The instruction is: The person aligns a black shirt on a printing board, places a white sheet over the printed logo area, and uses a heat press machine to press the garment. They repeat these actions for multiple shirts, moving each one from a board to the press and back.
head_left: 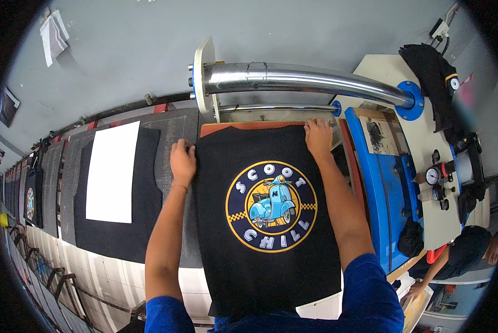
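A black shirt point(260, 277) with a round print of a blue scooter point(271, 206) lies flat on the orange platen point(243, 126) of a heat press. My left hand point(182, 160) pinches the shirt's far left corner. My right hand point(319, 137) presses down on its far right corner, fingers curled over the edge. Both forearms reach forward along the shirt's sides.
A shiny metal press arm point(304, 82) spans above the platen. To the left lies another black shirt point(116, 233) under a white sheet point(112, 172). On the right stand a blue machine body point(379, 183), pressure gauges point(433, 176) and a dark cloth point(435, 75). Another person point(471, 250) sits at lower right.
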Action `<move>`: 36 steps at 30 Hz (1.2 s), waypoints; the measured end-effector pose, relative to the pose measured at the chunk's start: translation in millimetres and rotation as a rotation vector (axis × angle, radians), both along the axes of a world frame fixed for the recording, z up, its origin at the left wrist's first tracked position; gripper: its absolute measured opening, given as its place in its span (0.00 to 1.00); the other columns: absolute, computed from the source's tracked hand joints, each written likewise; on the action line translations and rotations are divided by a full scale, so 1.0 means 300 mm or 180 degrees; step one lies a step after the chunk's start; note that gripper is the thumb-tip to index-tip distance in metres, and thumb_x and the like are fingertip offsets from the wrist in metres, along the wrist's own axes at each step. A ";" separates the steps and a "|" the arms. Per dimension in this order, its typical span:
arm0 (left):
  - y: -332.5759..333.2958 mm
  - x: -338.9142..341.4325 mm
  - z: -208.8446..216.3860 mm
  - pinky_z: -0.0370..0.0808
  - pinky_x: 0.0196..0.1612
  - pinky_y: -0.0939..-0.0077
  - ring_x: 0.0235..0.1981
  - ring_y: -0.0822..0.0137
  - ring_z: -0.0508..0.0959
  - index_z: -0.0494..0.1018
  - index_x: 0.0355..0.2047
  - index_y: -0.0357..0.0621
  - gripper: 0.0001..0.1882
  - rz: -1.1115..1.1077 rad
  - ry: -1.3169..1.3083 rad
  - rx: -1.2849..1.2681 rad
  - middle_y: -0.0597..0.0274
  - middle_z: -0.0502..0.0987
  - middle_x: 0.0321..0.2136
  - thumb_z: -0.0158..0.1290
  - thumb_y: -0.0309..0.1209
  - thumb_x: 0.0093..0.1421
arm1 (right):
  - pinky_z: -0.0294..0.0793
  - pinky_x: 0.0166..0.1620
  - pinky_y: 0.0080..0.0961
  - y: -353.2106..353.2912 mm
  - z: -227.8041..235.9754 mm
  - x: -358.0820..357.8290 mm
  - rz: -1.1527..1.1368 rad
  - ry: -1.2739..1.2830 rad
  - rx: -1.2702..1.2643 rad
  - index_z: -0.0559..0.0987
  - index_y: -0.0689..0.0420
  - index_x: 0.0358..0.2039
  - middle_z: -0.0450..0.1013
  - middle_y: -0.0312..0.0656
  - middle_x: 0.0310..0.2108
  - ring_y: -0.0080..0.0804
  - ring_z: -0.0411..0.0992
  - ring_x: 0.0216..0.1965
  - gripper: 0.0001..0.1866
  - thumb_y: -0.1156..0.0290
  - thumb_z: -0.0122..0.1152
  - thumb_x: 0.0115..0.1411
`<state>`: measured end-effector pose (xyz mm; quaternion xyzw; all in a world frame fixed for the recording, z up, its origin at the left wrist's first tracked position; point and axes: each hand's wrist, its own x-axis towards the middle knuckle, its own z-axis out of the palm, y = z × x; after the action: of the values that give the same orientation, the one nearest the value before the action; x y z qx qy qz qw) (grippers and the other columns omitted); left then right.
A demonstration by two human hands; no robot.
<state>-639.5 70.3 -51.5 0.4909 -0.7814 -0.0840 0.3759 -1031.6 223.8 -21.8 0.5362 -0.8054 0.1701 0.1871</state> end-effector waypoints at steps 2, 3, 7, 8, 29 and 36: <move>0.127 -0.106 0.119 0.70 0.50 0.55 0.46 0.46 0.73 0.73 0.44 0.43 0.15 -0.0379 -0.0316 0.0030 0.49 0.74 0.46 0.58 0.28 0.55 | 0.68 0.50 0.47 0.015 0.013 0.068 -0.0140 -0.0060 -0.0333 0.78 0.54 0.40 0.74 0.48 0.41 0.48 0.71 0.47 0.12 0.64 0.61 0.57; 0.160 -0.123 0.148 0.68 0.53 0.54 0.49 0.46 0.72 0.72 0.47 0.44 0.17 -0.0967 -0.0278 0.0093 0.48 0.73 0.49 0.57 0.31 0.57 | 0.67 0.51 0.49 0.017 0.027 0.108 0.0559 -0.0591 -0.0076 0.77 0.55 0.43 0.73 0.50 0.44 0.49 0.70 0.50 0.14 0.62 0.59 0.59; 0.142 -0.164 0.100 0.58 0.63 0.46 0.64 0.43 0.60 0.68 0.58 0.46 0.25 -0.1013 -0.1320 -0.0311 0.46 0.63 0.61 0.49 0.43 0.64 | 0.59 0.62 0.50 0.046 -0.025 0.066 0.0620 -0.0248 0.0723 0.67 0.57 0.59 0.62 0.56 0.61 0.60 0.58 0.62 0.27 0.52 0.45 0.67; 0.089 -0.157 0.069 0.53 0.64 0.38 0.67 0.45 0.55 0.63 0.62 0.48 0.29 -0.0647 -0.1421 -0.0061 0.45 0.59 0.64 0.42 0.50 0.67 | 0.56 0.64 0.50 0.040 -0.011 0.009 0.0141 -0.0240 0.0866 0.65 0.57 0.62 0.60 0.57 0.63 0.61 0.56 0.64 0.29 0.51 0.42 0.68; 1.471 0.926 -0.033 0.75 0.49 0.71 0.43 0.68 0.79 0.72 0.51 0.41 0.20 -0.0092 0.2227 0.5663 0.58 0.80 0.44 0.53 0.41 0.65 | 0.72 0.54 0.35 1.910 -0.206 0.503 -0.0549 -0.7045 -0.0620 0.70 0.67 0.56 0.75 0.46 0.49 0.37 0.75 0.48 0.27 0.59 0.57 0.64; 1.524 0.926 0.020 0.71 0.54 0.71 0.46 0.67 0.77 0.72 0.50 0.39 0.16 -0.0441 0.3307 0.4777 0.60 0.79 0.45 0.55 0.32 0.64 | 0.74 0.52 0.33 1.971 -0.192 0.494 -0.0493 -0.6856 -0.1353 0.74 0.66 0.51 0.77 0.46 0.46 0.35 0.76 0.46 0.21 0.67 0.62 0.61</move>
<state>-361.7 527.4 -45.6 0.4590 -0.2821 -0.8024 0.2566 -883.4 815.0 -79.5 0.0119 -0.5326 0.6717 -0.5149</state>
